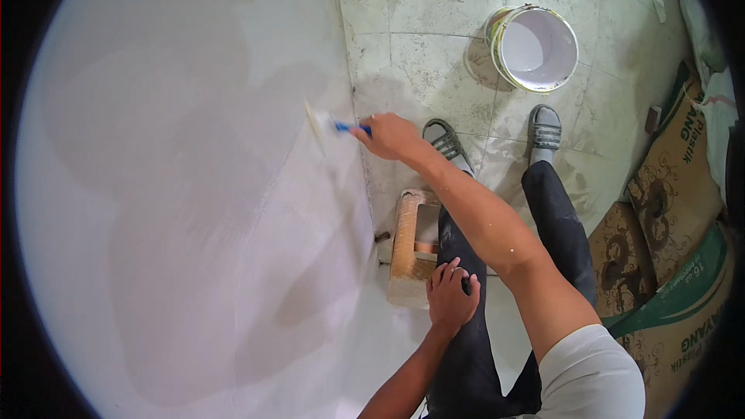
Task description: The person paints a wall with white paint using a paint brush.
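Observation:
Held in my right hand (388,136) is a wide paintbrush (324,122) with a blue handle. Its pale head is blurred and lies against or very close to the white wall (178,279) on the left; contact cannot be made out. Greyish, damp-looking patches spread over that wall around a lighter area. My left hand (452,295) rests on my dark-trousered left thigh near the knee, fingers lying loosely apart, a ring on one. Ahead of my feet stands a round white bucket (540,50) with whitish liquid or coating inside and a smeared rim.
Beside my left leg is a worn, low wooden stool (405,252). Brown and green printed sacks (671,178) are piled along the right side. The pale floor tiles (434,0) are stained, and a paper scrap (659,9) lies at the far right.

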Available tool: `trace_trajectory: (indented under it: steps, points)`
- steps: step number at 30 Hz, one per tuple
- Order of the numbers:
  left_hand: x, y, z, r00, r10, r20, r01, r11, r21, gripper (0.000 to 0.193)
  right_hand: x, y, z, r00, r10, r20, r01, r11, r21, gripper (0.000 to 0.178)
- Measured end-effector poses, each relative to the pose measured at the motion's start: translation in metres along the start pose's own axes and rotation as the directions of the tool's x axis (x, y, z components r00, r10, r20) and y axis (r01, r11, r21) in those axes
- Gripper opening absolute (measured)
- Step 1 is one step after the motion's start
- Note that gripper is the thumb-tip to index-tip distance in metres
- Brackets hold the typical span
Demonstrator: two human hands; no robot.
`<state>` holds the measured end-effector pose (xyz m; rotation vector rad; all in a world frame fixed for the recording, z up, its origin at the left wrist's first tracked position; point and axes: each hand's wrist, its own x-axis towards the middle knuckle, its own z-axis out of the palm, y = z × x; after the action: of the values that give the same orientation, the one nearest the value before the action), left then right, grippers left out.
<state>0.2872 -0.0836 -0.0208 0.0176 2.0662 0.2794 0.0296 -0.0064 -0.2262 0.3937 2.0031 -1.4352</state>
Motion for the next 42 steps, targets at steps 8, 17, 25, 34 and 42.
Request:
trace_trajectory:
  steps: [8,17,25,34,42]
  points:
    - [-0.004,-0.005,0.004,0.996,-0.047,0.072,0.044,0.998,0.032,0.024,-0.153,0.048,-0.088,0.894,0.262,-0.364,-0.205,0.961,0.187,0.033]
    - [0.000,0.000,0.019,0.997,0.038,0.067,-0.043,0.996,0.081,0.021,-0.142,0.186,-0.229,0.665,0.168,-0.728,-0.441,0.875,-0.200,0.026]
    - [0.002,0.017,0.017,0.998,0.053,0.040,-0.058,0.989,0.137,0.018,-0.060,0.199,-0.228,0.771,0.266,-0.579,-0.469,0.852,-0.232,0.025]
    - [0.000,0.018,0.022,0.999,0.016,0.045,-0.023,0.987,0.157,0.019,-0.058,0.205,-0.219,0.801,0.231,-0.553,-0.407,0.887,-0.219,0.030]
    - [0.001,0.020,0.013,0.997,-0.015,0.075,0.004,0.991,0.136,0.028,-0.068,0.190,-0.204,0.756,0.180,-0.629,-0.354,0.921,-0.161,0.029]
